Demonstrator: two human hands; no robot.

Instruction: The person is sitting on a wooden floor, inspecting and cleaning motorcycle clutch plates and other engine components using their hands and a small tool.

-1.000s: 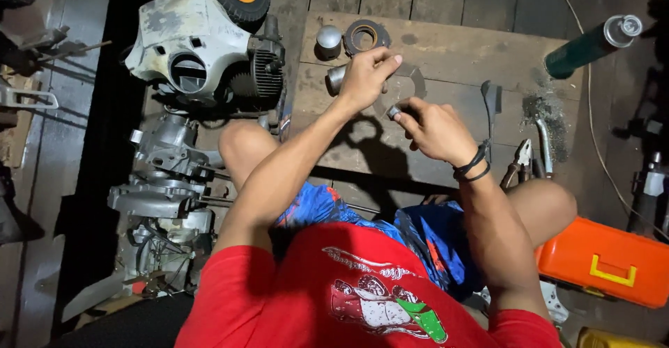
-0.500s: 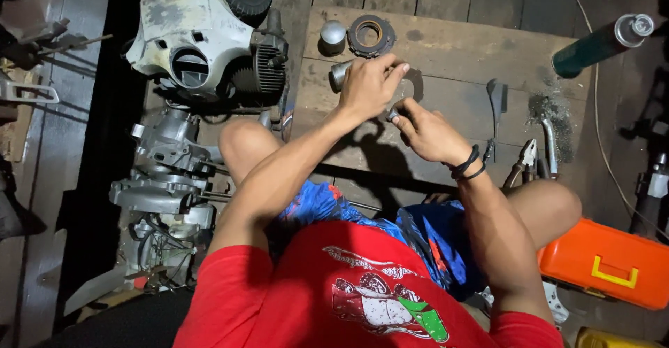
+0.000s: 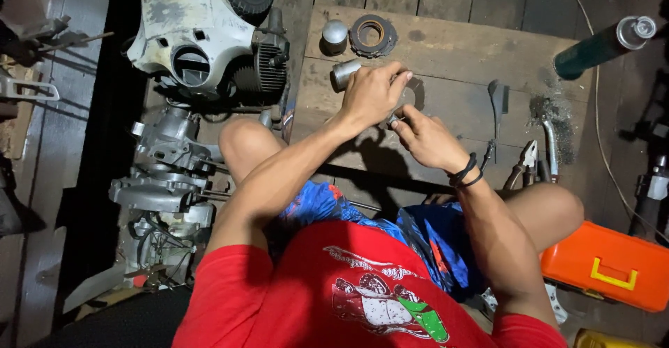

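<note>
I sit at a wooden board (image 3: 453,48) with both hands raised over it. My left hand (image 3: 371,94) grips a thin dark ring-shaped part (image 3: 417,91), which is mostly hidden behind its fingers. My right hand (image 3: 426,139), with a black band on the wrist, pinches a small metal piece (image 3: 394,119) right under the left hand's fingertips. The two hands touch each other. A short metal cylinder (image 3: 343,73) lies on the board just left of my left hand.
A silver cap (image 3: 334,34) and a round dark ring (image 3: 373,35) lie at the board's far edge. A white engine housing (image 3: 195,45) and engine parts (image 3: 164,184) stand left. Pliers (image 3: 524,167), a green can (image 3: 599,47) and an orange case (image 3: 613,264) are right.
My right hand has moved up and left to meet my left hand, and the small metal piece now sits against the left fingertips. The left hand has lowered slightly.
</note>
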